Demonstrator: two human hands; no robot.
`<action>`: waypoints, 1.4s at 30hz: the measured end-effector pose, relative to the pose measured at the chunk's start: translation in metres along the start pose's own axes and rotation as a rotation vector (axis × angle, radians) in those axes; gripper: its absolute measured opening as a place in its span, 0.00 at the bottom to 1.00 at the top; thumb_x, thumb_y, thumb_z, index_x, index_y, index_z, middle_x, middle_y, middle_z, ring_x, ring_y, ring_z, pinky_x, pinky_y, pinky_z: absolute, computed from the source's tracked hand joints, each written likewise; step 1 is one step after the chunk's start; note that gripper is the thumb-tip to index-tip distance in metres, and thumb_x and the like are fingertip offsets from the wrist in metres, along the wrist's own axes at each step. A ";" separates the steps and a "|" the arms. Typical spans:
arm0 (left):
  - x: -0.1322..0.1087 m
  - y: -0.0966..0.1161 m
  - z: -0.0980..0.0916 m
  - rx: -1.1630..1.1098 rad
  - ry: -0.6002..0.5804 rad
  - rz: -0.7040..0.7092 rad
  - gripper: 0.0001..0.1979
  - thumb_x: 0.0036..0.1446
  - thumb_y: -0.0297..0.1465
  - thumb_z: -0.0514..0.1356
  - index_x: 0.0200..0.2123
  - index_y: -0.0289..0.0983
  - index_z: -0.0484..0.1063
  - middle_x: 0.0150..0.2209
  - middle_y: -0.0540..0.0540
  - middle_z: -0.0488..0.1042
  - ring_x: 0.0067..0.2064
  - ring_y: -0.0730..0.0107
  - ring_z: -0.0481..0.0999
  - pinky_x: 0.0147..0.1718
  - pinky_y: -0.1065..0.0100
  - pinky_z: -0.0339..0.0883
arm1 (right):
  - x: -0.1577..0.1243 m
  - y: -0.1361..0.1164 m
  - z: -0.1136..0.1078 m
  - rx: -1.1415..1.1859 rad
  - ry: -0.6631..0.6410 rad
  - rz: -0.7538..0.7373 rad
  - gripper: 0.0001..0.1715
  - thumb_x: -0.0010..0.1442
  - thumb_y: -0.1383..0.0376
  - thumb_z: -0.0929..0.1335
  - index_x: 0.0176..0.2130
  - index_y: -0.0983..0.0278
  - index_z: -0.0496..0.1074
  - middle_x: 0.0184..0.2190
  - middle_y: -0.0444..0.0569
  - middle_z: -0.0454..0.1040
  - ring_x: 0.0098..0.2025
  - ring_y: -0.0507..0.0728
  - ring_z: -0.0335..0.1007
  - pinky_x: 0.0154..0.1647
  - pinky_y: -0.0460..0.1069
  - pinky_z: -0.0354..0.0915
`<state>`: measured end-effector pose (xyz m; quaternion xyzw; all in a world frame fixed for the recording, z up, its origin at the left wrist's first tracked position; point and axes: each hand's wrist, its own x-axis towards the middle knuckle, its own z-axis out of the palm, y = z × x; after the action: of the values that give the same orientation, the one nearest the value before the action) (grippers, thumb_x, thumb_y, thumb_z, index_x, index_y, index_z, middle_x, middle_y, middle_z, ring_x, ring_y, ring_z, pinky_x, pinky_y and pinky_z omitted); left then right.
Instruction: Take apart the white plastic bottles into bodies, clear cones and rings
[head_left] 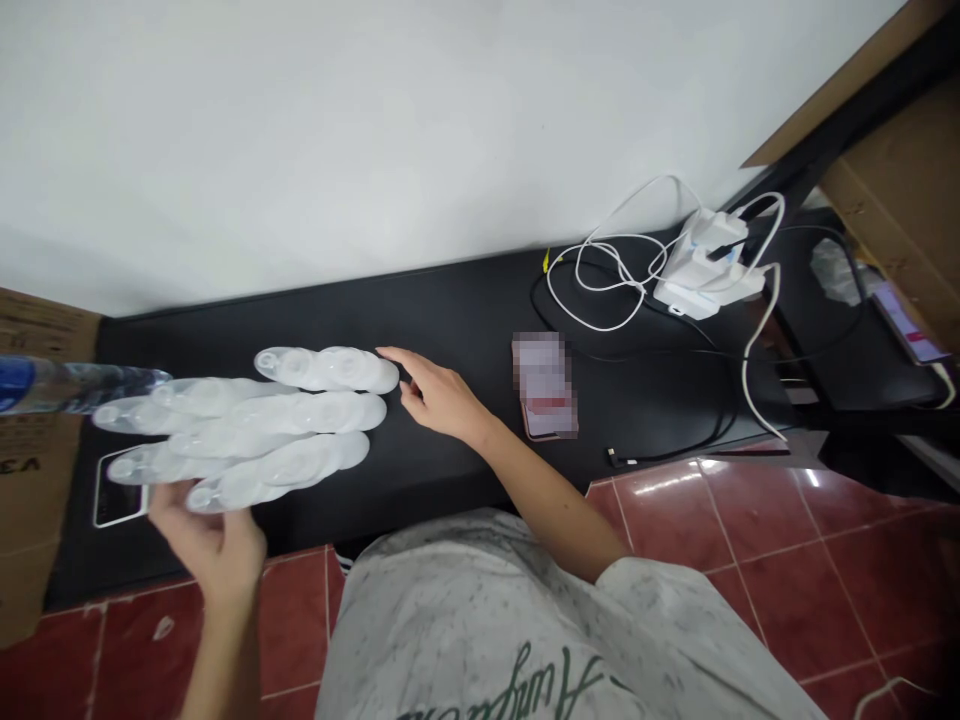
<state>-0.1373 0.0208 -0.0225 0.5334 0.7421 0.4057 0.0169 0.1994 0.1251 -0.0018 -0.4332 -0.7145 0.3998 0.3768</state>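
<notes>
White pieces [315,412], at least six, by one left hand [214,545], one right hand [444,400]

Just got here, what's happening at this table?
A person is at a black table with rows of translucent white plastic pieces. The right hand is spread at the end of the farthest row; whether it touches is unclear. The left hand, blurred, is at the nearest row, partly hidden behind it. A phone lies to the right.
</notes>
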 end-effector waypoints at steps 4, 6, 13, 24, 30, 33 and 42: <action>-0.050 0.024 -0.008 -0.157 0.191 -0.021 0.22 0.62 0.42 0.62 0.54 0.38 0.65 0.54 0.39 0.73 0.52 0.49 0.79 0.52 0.45 0.77 | 0.002 -0.002 0.001 0.011 0.005 -0.023 0.40 0.72 0.75 0.62 0.75 0.50 0.58 0.72 0.47 0.69 0.68 0.59 0.73 0.69 0.58 0.71; -0.069 0.036 -0.011 -0.025 0.070 0.000 0.23 0.61 0.45 0.64 0.53 0.37 0.70 0.48 0.41 0.71 0.46 0.53 0.77 0.50 0.47 0.76 | 0.002 -0.003 0.001 0.014 0.002 -0.020 0.39 0.71 0.75 0.63 0.74 0.51 0.59 0.70 0.48 0.71 0.65 0.59 0.75 0.67 0.58 0.72; -0.062 0.075 0.002 0.213 -0.148 -0.064 0.38 0.49 0.57 0.75 0.52 0.37 0.74 0.41 0.45 0.74 0.42 0.53 0.77 0.49 0.51 0.74 | 0.001 -0.002 -0.003 0.010 -0.022 -0.013 0.39 0.67 0.75 0.66 0.72 0.55 0.61 0.67 0.52 0.69 0.49 0.57 0.78 0.59 0.56 0.77; -0.057 0.094 0.007 0.194 -0.136 -0.088 0.41 0.42 0.63 0.76 0.44 0.41 0.67 0.35 0.53 0.65 0.35 0.61 0.72 0.42 0.58 0.72 | 0.002 0.003 0.000 0.033 -0.015 -0.046 0.42 0.67 0.72 0.68 0.74 0.52 0.57 0.71 0.50 0.68 0.40 0.53 0.76 0.55 0.54 0.75; -0.077 0.120 0.024 0.168 -0.045 -0.004 0.33 0.48 0.58 0.76 0.39 0.41 0.68 0.28 0.56 0.60 0.30 0.66 0.65 0.36 0.64 0.66 | 0.001 0.003 -0.001 0.004 -0.004 -0.048 0.37 0.69 0.69 0.69 0.72 0.55 0.61 0.64 0.52 0.71 0.39 0.53 0.74 0.52 0.53 0.75; -0.080 0.121 0.036 0.187 -0.056 0.057 0.30 0.53 0.55 0.75 0.28 0.43 0.62 0.22 0.56 0.59 0.28 0.67 0.60 0.34 0.65 0.61 | 0.001 0.003 -0.001 -0.015 -0.009 -0.044 0.35 0.67 0.69 0.70 0.70 0.56 0.64 0.62 0.52 0.70 0.40 0.54 0.74 0.52 0.53 0.75; -0.068 0.105 0.040 0.125 -0.076 0.170 0.26 0.60 0.49 0.73 0.24 0.41 0.65 0.22 0.53 0.68 0.27 0.67 0.65 0.39 0.63 0.63 | 0.005 0.010 0.003 -0.024 -0.008 -0.019 0.29 0.69 0.61 0.74 0.66 0.57 0.67 0.57 0.49 0.77 0.36 0.53 0.73 0.46 0.52 0.72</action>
<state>-0.0078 0.0002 -0.0118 0.6092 0.7169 0.3382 -0.0227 0.1985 0.1320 -0.0112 -0.4293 -0.7248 0.3897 0.3723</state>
